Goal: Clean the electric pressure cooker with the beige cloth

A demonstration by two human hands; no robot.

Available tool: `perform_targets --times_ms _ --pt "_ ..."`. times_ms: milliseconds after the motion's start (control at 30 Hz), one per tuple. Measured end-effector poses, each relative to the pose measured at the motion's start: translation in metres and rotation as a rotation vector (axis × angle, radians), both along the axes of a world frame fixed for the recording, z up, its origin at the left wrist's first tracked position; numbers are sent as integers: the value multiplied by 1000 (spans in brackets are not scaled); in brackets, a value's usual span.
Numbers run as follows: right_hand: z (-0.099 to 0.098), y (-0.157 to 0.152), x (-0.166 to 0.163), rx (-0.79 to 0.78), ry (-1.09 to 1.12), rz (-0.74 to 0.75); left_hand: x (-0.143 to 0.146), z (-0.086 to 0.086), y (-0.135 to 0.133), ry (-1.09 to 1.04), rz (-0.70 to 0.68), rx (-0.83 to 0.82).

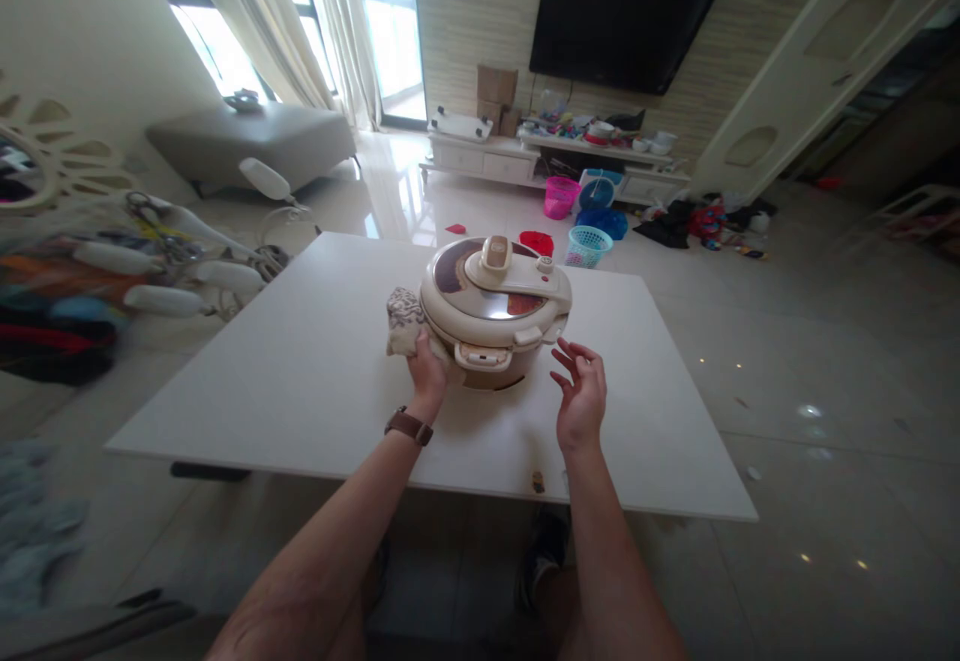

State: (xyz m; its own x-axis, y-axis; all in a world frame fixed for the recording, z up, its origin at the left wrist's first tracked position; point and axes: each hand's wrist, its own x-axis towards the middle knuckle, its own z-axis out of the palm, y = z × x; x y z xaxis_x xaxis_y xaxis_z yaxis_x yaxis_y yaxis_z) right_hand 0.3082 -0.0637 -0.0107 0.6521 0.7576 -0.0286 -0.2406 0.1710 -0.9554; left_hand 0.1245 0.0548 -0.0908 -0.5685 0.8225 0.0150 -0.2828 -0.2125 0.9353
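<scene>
A beige and brown electric pressure cooker (487, 316) stands upright on the white table, its lid on. My left hand (427, 371) grips a patterned beige cloth (406, 323) at the cooker's left side; the thumb lies over the cloth and the other fingers are hidden. Close to the cooker's right side is my right hand (581, 391), fingers apart and slightly curled, with nothing in it. Whether its fingertips touch the cooker I cannot tell.
The white table (300, 371) has a small dark mark or sticker (538, 482) at its near edge. Beyond it on the floor stand a pink basket (561, 198) and a light blue basket (588, 246). Left of the table are white-padded metal arms (225, 276).
</scene>
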Motion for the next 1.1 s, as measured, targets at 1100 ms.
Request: perform_targets --times_ms 1100 --pt "40 -12 -4 187 -135 -43 1 14 -9 16 -50 -59"
